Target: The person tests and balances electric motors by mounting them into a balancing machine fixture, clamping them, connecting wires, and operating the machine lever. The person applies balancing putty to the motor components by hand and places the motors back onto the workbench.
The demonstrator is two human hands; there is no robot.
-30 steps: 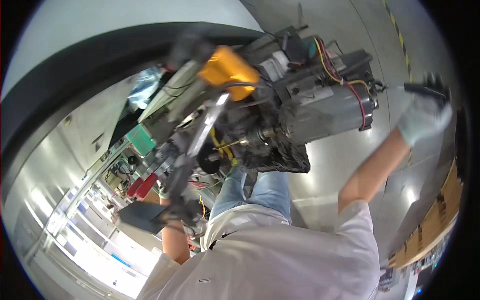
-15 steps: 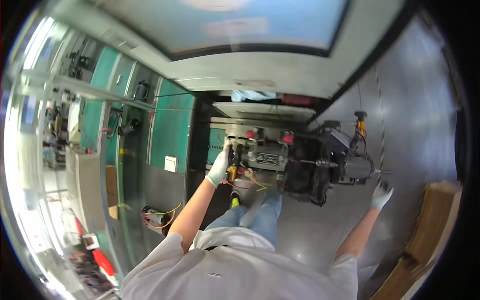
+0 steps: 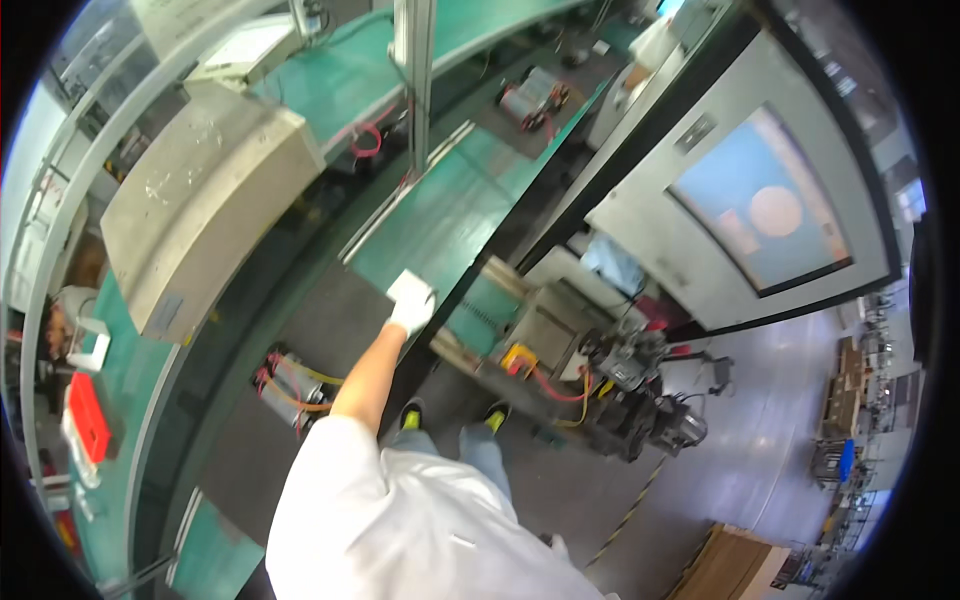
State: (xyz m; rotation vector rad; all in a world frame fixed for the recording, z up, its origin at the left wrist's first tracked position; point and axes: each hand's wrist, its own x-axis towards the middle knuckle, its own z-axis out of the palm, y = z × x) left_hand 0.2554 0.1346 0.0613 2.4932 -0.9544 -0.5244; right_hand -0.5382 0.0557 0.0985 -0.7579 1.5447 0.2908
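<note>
My left hand (image 3: 412, 312), in a white glove with darker fingertips, reaches forward over the edge of the conveyor. It overlaps a small white square block (image 3: 404, 285) beside the green pallet (image 3: 450, 215). Its fingers are blurred against the block, so their grip does not show clearly. A small pale patch that looks like my gloved right hand (image 3: 558, 547) shows at the edge of my shirt, its fingers hidden. Nearest on the conveyor lies a silver cylindrical motor (image 3: 290, 388) with red and yellow wires. Right of my left hand is a bench fixture (image 3: 550, 325) with a yellow-and-red wired part (image 3: 518, 358).
Farther along the conveyor lie more wired motors (image 3: 533, 98). A beige box-shaped cover (image 3: 205, 200) and a red tray (image 3: 88, 415) are at the left. A grey machine cabinet (image 3: 650, 225) stands at the right, cardboard boxes (image 3: 735, 565) on the floor at the lower right.
My view has turned left, toward the conveyor. My left hand has left the bench fixture and is now at the white block. My right hand, earlier stretched out to the right, is mostly hidden.
</note>
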